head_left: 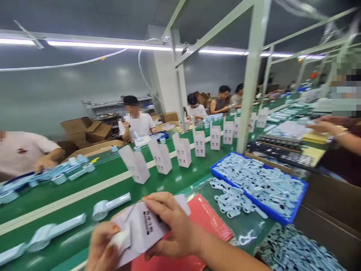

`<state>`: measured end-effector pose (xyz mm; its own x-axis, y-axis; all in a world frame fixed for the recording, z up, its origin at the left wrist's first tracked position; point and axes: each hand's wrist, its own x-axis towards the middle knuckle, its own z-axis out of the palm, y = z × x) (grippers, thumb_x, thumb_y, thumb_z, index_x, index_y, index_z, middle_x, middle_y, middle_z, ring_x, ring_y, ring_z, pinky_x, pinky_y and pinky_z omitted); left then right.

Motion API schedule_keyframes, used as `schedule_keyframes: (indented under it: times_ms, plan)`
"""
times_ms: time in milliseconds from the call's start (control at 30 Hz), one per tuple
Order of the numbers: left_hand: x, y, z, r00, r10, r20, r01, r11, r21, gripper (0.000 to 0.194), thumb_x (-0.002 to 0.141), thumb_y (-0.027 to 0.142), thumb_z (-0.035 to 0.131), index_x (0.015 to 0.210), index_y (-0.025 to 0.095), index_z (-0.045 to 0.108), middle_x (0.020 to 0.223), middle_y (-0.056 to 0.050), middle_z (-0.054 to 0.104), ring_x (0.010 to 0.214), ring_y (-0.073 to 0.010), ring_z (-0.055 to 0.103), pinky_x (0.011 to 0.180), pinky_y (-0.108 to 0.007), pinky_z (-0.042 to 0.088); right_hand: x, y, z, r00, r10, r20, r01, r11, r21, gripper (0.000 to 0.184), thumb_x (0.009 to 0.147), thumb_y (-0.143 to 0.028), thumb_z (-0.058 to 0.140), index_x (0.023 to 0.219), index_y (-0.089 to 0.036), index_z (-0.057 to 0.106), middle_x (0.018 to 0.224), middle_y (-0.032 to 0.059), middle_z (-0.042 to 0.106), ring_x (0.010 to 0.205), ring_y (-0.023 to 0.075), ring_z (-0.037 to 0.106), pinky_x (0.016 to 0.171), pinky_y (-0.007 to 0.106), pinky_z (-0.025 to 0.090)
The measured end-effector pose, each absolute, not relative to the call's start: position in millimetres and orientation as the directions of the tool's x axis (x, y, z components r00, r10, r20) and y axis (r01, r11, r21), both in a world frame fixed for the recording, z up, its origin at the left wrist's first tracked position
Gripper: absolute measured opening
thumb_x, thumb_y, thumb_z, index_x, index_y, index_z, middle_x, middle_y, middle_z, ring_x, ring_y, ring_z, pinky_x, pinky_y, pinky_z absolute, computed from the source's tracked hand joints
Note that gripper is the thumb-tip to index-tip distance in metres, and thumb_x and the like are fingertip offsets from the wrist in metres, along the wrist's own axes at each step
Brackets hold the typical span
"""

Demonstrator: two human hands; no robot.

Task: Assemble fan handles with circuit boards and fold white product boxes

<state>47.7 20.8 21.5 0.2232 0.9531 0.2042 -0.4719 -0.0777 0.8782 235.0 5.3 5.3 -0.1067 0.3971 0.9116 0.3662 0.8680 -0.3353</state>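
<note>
At the far left, a co-worker's hand [42, 162] is seen resting beside a heap of pale blue parts [45, 177] on the far side of the green belt [118, 192]. Nearer, three long pale blue pieces [111, 206] are laid on the belt, well apart from each other.

At the bottom, the left hand [103, 246] is placed at the lower left corner of a flat white carton [146, 229], which is held tilted above a red mat [208, 220] on the worktop. A small white item [122, 237] is pinched between its thumb and fingers, against the carton; what this item is cannot be told, because it is blurred. The grip of this hand is pressed together on it.

The right hand [175, 226] is laid over the upper right part of the carton. Its fingers are curled over the top edge and its thumb is under the carton, so the carton is pinched by this grip. A black barcode [148, 222] is seen on the carton, just beside the fingers.

On the belt behind, a row of upright white boxes [160, 156] is standing with flaps open. To the right of the mat, loose pale blue parts [234, 199] are lying, and a blue tray [259, 184] full of the same parts is just beside them. At the far right, another person's arm [335, 131] is stretched over stacked sheets.
</note>
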Motion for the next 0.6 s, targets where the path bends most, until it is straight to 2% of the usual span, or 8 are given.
schedule_keyframes:
  times_ms: [67,133,200,333,467,600]
  plan:
    - [57,10,25,0.29,0.955,0.067,-0.494,0.089,0.865,0.04,0.067,0.036,0.084,0.098,0.03,0.06,0.119,-0.001,0.068,0.097,-0.0268,0.069,0.073,-0.034,0.059,238,-2,-1,-0.149,0.446,0.882,0.459,0.822,-0.338,0.092,0.083,-0.058,0.07,0.157,-0.032,0.022,0.141,0.0107,0.046,0.128,0.0283,0.048,0.108,0.045,0.043]
    - [62,2,24,0.305,0.952,-0.002,-0.505,0.164,0.847,0.046,0.07,0.029,0.082,0.11,0.032,0.059,0.122,-0.002,0.066,0.097,-0.0228,0.067,0.079,-0.032,0.057,241,-10,-7,-0.174,0.488,0.855,0.5,0.792,-0.351,0.088,0.085,-0.055,0.068,0.157,-0.029,0.023,0.142,0.0119,0.045,0.129,0.0304,0.046,0.108,0.048,0.041]
    - [66,-4,20,0.301,0.954,0.001,-0.523,0.164,0.836,0.049,0.074,0.027,0.079,0.118,0.031,0.058,0.119,-0.003,0.065,0.096,-0.0192,0.065,0.081,-0.029,0.055,243,-16,-15,-0.193,0.526,0.828,0.52,0.771,-0.368,0.082,0.089,-0.049,0.064,0.157,-0.027,0.024,0.144,0.0128,0.042,0.131,0.0318,0.043,0.109,0.051,0.04]
    - [70,-11,11,0.334,0.942,0.035,-0.512,0.151,0.845,0.043,0.079,0.021,0.074,0.118,0.027,0.057,0.103,-0.001,0.065,0.084,-0.0125,0.06,0.075,-0.023,0.05,245,-25,-30,-0.206,0.606,0.769,0.553,0.72,-0.419,0.075,0.093,-0.037,0.061,0.158,-0.026,0.024,0.148,0.0129,0.038,0.134,0.0325,0.039,0.111,0.052,0.037]
    - [75,-14,7,0.336,0.94,0.051,-0.492,0.129,0.861,0.037,0.08,0.017,0.07,0.114,0.027,0.059,0.103,0.0,0.065,0.083,-0.0118,0.059,0.075,-0.022,0.049,246,-32,-36,-0.202,0.632,0.748,0.545,0.707,-0.45,0.074,0.094,-0.035,0.06,0.158,-0.026,0.025,0.147,0.0131,0.038,0.134,0.0326,0.039,0.109,0.051,0.039]
    - [69,-13,5,0.37,0.923,0.102,-0.528,0.119,0.841,0.046,0.083,0.023,0.07,0.126,0.03,0.057,0.122,-0.003,0.065,0.1,-0.0171,0.062,0.088,-0.029,0.049,248,-32,-33,-0.196,0.622,0.758,0.53,0.718,-0.452,0.072,0.094,-0.036,0.059,0.157,-0.027,0.026,0.146,0.0124,0.04,0.133,0.0325,0.041,0.108,0.051,0.041]
